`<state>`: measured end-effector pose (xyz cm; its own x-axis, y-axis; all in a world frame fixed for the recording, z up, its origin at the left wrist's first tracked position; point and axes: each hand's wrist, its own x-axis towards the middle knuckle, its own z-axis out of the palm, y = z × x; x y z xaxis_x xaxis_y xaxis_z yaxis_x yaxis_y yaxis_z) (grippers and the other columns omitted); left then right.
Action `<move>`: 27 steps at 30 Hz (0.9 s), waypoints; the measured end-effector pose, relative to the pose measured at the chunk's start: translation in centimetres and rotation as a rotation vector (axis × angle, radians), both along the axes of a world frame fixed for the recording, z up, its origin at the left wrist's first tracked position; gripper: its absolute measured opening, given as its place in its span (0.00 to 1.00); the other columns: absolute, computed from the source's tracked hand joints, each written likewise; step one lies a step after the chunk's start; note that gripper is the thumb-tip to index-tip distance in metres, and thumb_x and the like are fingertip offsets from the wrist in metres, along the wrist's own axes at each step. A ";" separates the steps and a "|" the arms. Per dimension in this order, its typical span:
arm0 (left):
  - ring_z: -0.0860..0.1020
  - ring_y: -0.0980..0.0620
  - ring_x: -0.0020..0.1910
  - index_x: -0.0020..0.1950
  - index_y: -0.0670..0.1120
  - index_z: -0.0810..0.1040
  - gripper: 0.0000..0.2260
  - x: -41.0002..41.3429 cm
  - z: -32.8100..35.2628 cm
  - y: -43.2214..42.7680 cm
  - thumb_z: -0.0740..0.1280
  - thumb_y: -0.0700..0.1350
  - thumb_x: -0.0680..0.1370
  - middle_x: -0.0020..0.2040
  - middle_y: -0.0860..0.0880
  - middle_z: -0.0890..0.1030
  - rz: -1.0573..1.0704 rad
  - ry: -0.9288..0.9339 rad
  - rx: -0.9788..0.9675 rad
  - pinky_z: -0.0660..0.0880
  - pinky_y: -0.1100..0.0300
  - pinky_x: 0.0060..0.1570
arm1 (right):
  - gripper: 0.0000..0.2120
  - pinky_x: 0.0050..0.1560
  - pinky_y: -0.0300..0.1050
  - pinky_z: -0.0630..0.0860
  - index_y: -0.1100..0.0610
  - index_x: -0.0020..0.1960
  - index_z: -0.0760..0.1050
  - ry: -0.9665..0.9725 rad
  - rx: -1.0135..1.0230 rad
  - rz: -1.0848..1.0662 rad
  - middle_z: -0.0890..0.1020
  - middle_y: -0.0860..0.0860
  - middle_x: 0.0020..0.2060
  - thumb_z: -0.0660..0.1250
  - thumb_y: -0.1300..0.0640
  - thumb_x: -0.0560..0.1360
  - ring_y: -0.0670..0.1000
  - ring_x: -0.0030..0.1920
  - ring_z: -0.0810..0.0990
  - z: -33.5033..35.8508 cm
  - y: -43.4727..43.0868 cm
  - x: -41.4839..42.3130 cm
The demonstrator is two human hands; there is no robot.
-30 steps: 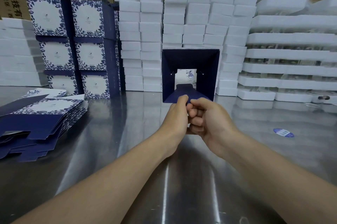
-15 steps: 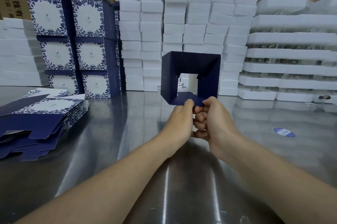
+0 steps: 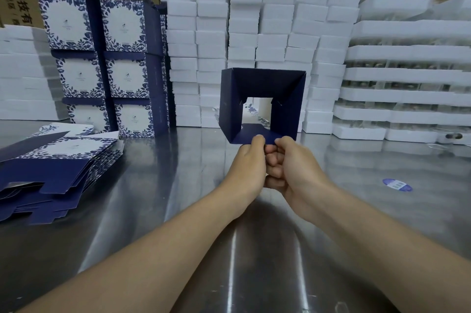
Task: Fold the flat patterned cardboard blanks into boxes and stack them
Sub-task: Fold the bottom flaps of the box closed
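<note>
I hold a half-formed navy box [image 3: 285, 106] upright in front of me, its open end facing me so I look through the square tube to its far opening. My left hand [image 3: 248, 167] and my right hand [image 3: 293, 170] both pinch its near bottom edge, thumbs on top, fingers touching each other beneath. A pile of flat blue-and-white patterned blanks [image 3: 51, 167] lies on the steel table [image 3: 178, 198] at the left. Finished patterned boxes [image 3: 102, 62] stand stacked three high at the back left.
Tall stacks of white foam blocks [image 3: 254, 32] fill the back behind the box. White trays [image 3: 407, 83] are stacked at the right, more white stacks at the far left. A small blue oval sticker [image 3: 397, 184] lies on the table to the right. Brown cartons stand behind.
The box has opened from a skewed shape into a squarer tube and tilted slightly. My hands shifted their grip along its near bottom edge, staying in about the same place.
</note>
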<state>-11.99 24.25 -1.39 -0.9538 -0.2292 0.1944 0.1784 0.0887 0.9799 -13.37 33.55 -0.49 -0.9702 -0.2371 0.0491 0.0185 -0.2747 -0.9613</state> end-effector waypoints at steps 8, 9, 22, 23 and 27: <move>0.86 0.43 0.51 0.60 0.42 0.82 0.21 0.1 0.2 -0.1 0.50 0.47 0.87 0.53 0.43 0.87 0.001 -0.032 0.051 0.86 0.45 0.48 | 0.15 0.19 0.37 0.58 0.54 0.36 0.73 -0.084 0.022 -0.049 0.68 0.46 0.24 0.61 0.54 0.81 0.45 0.21 0.61 0.1 1.1 -0.6; 0.86 0.42 0.53 0.61 0.43 0.82 0.21 0.1 0.2 -0.1 0.51 0.47 0.87 0.54 0.42 0.87 -0.002 -0.038 0.047 0.86 0.46 0.47 | 0.15 0.19 0.37 0.58 0.54 0.36 0.73 -0.084 0.010 -0.064 0.68 0.46 0.24 0.61 0.55 0.81 0.45 0.21 0.61 0.2 1.1 -0.6; 0.85 0.55 0.39 0.53 0.43 0.86 0.20 -0.5 0.0 -1.2 0.59 0.55 0.87 0.44 0.48 0.87 0.102 -0.010 0.083 0.76 0.57 0.43 | 0.15 0.23 0.38 0.60 0.59 0.42 0.79 -0.004 0.055 -0.111 0.74 0.47 0.25 0.61 0.58 0.84 0.45 0.21 0.65 0.4 1.0 -0.5; 0.84 0.55 0.37 0.53 0.43 0.85 0.19 -0.6 0.0 -1.3 0.61 0.54 0.87 0.42 0.48 0.85 0.120 -0.007 0.097 0.75 0.57 0.42 | 0.15 0.23 0.38 0.59 0.59 0.41 0.79 -0.007 0.077 -0.115 0.74 0.47 0.24 0.61 0.57 0.84 0.45 0.21 0.65 0.4 1.0 -0.4; 0.82 0.58 0.35 0.49 0.46 0.83 0.16 -0.7 -0.1 -1.2 0.61 0.52 0.87 0.38 0.51 0.82 0.121 -0.021 0.108 0.74 0.58 0.40 | 0.16 0.22 0.38 0.59 0.56 0.38 0.79 -0.033 0.130 -0.152 0.73 0.46 0.24 0.63 0.55 0.82 0.45 0.22 0.64 0.3 1.2 -0.5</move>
<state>-12.65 23.02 -1.44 -0.9214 -0.3614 0.1427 0.1522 0.0022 0.9883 -13.85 34.77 -0.22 -0.9960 -0.0897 -0.0047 0.0182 -0.1503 -0.9885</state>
